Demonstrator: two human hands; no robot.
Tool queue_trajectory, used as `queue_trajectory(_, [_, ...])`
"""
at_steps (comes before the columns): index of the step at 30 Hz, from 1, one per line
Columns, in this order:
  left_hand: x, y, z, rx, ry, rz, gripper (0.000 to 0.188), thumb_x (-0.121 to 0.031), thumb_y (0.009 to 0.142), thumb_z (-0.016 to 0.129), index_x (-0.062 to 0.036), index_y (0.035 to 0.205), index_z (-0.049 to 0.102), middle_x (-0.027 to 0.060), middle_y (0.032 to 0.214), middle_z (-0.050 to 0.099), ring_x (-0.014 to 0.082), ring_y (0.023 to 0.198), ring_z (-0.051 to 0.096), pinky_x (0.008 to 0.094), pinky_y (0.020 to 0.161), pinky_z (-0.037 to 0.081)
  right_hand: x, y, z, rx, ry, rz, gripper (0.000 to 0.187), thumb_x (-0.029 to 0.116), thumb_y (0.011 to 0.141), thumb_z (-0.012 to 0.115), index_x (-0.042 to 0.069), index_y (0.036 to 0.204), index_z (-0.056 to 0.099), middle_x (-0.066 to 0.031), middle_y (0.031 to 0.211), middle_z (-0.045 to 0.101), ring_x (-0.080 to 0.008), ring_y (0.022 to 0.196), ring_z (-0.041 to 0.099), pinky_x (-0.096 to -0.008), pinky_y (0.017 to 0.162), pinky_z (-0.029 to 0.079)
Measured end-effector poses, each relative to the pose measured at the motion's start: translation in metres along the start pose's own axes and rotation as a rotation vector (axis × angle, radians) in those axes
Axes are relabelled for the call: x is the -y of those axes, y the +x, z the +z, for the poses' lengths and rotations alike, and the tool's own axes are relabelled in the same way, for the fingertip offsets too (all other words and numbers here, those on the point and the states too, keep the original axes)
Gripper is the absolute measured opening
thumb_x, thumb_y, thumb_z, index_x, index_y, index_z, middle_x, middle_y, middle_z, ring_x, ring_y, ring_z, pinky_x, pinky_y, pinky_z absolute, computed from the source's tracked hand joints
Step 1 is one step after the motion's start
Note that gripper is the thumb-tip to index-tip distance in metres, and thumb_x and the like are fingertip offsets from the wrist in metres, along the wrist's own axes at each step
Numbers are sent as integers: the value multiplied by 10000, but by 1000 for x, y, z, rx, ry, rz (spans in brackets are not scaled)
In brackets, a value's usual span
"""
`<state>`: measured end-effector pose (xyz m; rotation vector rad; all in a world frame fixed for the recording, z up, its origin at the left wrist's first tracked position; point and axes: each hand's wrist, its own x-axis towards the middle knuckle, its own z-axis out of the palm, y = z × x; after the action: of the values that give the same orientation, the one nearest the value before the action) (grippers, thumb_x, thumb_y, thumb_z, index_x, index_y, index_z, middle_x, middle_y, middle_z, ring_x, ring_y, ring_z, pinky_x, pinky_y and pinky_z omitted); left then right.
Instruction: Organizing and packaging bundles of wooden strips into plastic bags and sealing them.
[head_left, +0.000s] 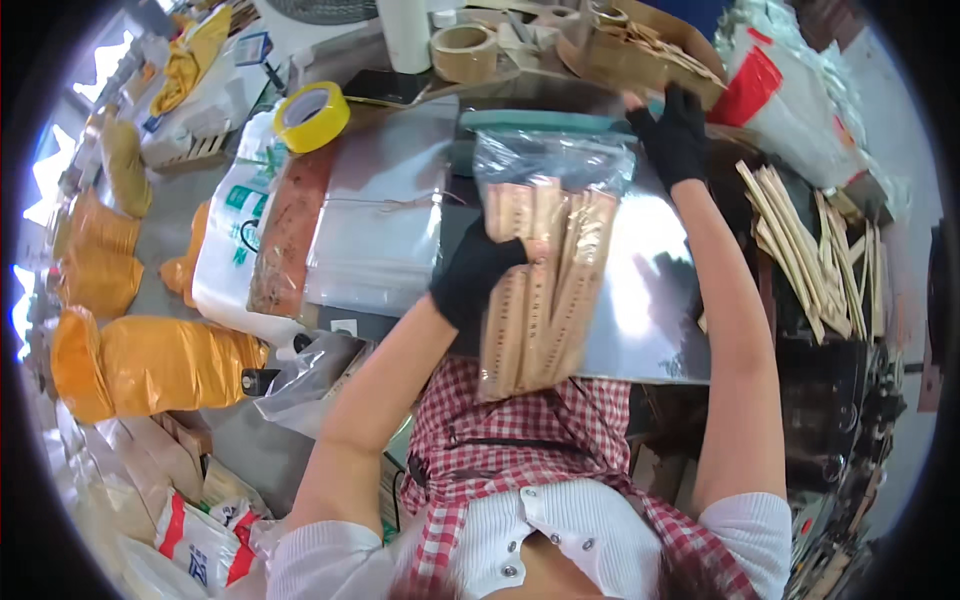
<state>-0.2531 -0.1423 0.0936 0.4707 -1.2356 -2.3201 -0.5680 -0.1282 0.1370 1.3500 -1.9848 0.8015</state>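
At the centre of my view, the left hand (485, 270) grips a clear bag (555, 158) of wooden strips (575, 270). Outward from it, the right hand (668, 128) is at one o'clock, near a box (605, 65); its grip I cannot tell. Loose strips (800, 255) lie at three, yellow tape (328, 128) at ten.

Gap over shiny surface (645, 310); bag (565, 270) blocks left, right forearm (735, 290) right.

Dark table (545, 93), clear plastic sleeves (380, 215), black phone (388, 87)
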Motion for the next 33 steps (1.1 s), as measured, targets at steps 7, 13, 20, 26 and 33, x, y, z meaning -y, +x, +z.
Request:
queue_trajectory(7, [21,66,-38,59,-55,-23,454,-115,764,695,-37,1185,542,56,1012,618,160,861,613,269,773,510,86,46,-32,196,173,-230,291,256,773,713,69,977,625,-114,895,635,-304,896,616,-375,756,485])
queue_trajectory(13, [20,101,-48,-84,-235,-390,368,-87,775,673,-47,1126,570,43,905,613,135,775,610,293,705,536,3,-31,33,286,193,-213,225,217,870,611,84,1051,633,-112,894,605,-282,918,582,-357,779,470])
queue_trajectory(20, [30,78,-70,-126,-108,-224,558,-249,813,700,15,1261,495,100,1140,602,167,1024,586,317,924,457,17,-96,96,-185,354,27,414,288,935,515,96,1297,457,-169,1293,430,-326,1173,440,-394,956,391])
queue_trajectory(26, [53,-1,-78,-266,-59,-189,524,-293,858,656,35,1225,475,87,1147,563,137,1045,527,293,949,404,13,-96,100,-281,344,-43,444,322,931,521,69,1290,456,-183,1256,458,-333,1136,454,-409,960,375])
queue_trajectory(33, [70,6,-78,-274,-29,-141,428,-296,893,620,23,1151,500,64,1100,557,128,1000,513,279,918,402,24,-97,58,-164,433,-5,463,237,899,591,70,1306,445,-165,1283,457,-316,1204,431,-400,995,366])
